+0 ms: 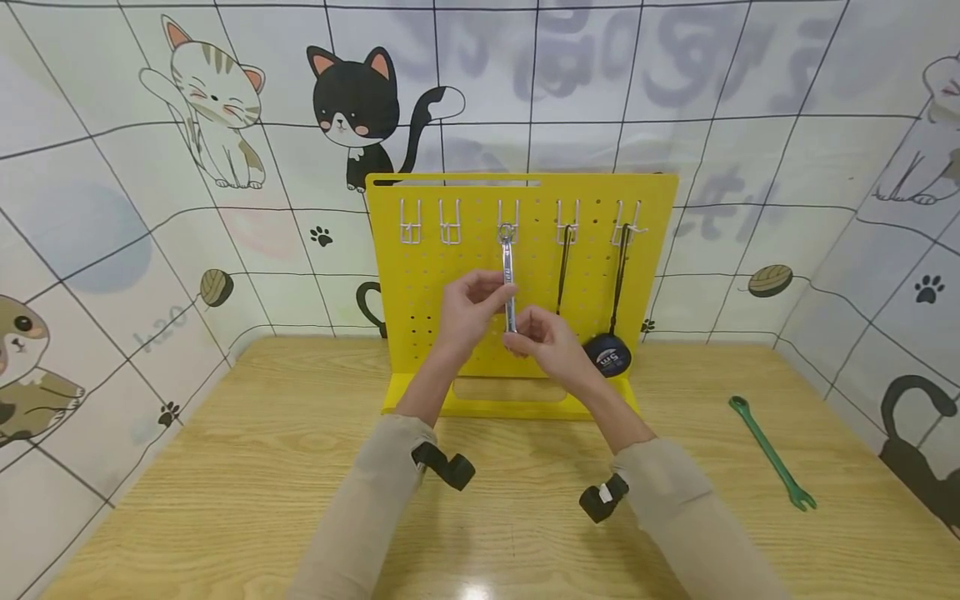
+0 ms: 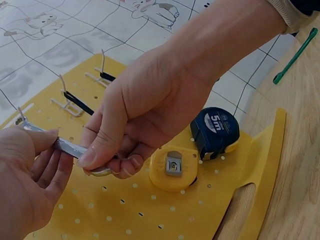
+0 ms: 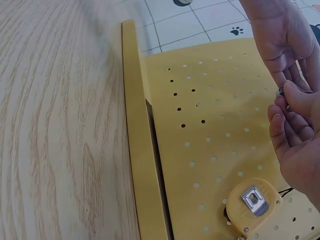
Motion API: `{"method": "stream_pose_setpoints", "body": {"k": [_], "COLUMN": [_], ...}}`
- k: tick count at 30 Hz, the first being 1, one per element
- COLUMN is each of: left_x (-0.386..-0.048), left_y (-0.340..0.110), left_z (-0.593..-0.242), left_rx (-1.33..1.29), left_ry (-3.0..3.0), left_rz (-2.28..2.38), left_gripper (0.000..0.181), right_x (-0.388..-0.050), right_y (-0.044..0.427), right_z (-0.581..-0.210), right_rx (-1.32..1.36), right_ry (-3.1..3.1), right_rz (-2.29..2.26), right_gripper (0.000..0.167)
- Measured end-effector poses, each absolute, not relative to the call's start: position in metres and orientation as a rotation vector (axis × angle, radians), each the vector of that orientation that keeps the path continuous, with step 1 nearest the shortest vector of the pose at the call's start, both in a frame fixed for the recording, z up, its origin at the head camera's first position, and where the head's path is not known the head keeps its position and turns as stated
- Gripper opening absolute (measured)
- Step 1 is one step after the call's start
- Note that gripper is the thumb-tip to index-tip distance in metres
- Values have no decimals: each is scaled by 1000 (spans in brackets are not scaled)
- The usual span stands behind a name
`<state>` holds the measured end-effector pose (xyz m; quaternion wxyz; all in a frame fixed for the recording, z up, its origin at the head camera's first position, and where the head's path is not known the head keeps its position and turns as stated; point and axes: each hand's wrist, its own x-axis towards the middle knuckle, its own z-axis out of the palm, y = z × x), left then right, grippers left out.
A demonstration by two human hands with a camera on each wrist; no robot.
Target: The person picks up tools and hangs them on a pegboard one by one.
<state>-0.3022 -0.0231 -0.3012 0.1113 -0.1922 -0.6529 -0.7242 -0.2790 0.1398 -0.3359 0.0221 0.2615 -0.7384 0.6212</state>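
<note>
Both hands hold a silver combination wrench (image 1: 507, 265), upright before the yellow pegboard (image 1: 405, 292). Its ring end meets the middle wire hook (image 1: 513, 208); whether the prong passes through the ring I cannot tell. My left hand (image 1: 467, 310) pinches the shaft near its middle, between thumb and fingers. Lower down, my right hand (image 1: 546, 340) pinches the bottom end, which its fingers mostly cover. In the left wrist view the wrench (image 2: 70, 147) runs from the left hand (image 2: 25, 170) to the right hand (image 2: 120, 135). The right wrist view shows little of it between the fingers.
Right of the hands, a dark blue tape measure (image 1: 608, 356) and a yellow tape measure (image 2: 172, 170) hang by black cords from the two rightmost hooks. Two left hooks (image 1: 410, 223) carry nothing. A green wrench (image 1: 772, 454) lies on the wooden table (image 1: 262, 500) at right.
</note>
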Motion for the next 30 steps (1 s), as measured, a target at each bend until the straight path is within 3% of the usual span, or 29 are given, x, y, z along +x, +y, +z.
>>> {"method": "stream_pose_setpoints", "body": {"k": [30], "left_x": [-329], "left_y": [-18], "left_z": [-309], "left_rx": [-409], "left_ry": [-1926], "left_rz": [-2040], "left_gripper": [17], "right_x": [-306], "right_y": [124], "right_z": [-341], "right_rx": [426], "right_ry": [-2375], "right_rz": [1677], "right_gripper": [16]}}
